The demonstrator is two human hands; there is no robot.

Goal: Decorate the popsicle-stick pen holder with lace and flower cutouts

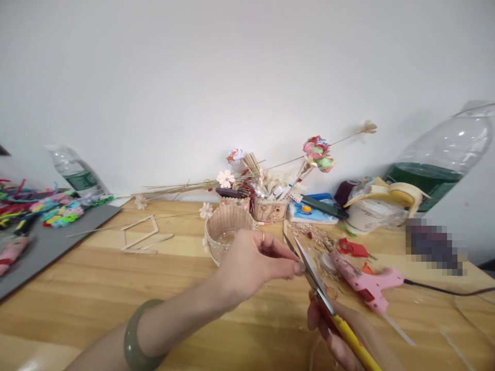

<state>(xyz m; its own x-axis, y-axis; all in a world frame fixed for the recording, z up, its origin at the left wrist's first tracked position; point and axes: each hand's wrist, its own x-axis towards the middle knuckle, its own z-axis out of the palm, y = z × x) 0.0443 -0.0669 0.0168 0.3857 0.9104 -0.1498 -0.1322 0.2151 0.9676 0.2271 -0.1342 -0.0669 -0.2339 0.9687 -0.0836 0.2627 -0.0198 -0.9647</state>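
Observation:
My left hand, with a green bangle on the wrist and a ring on one finger, is pinched shut on something small that I cannot make out, right at the blades of a pair of scissors. My right hand grips the scissors by their yellow and red handles near the table's front edge. The blades are slightly apart and point up and to the left. Just behind my left hand stands a small round basket-like bowl.
A pink glue gun with a black cord lies right of the scissors. Behind are craft flowers on sticks, a stick-built holder, wooden sticks, two plastic bottles, and colourful pipe cleaners on a grey board.

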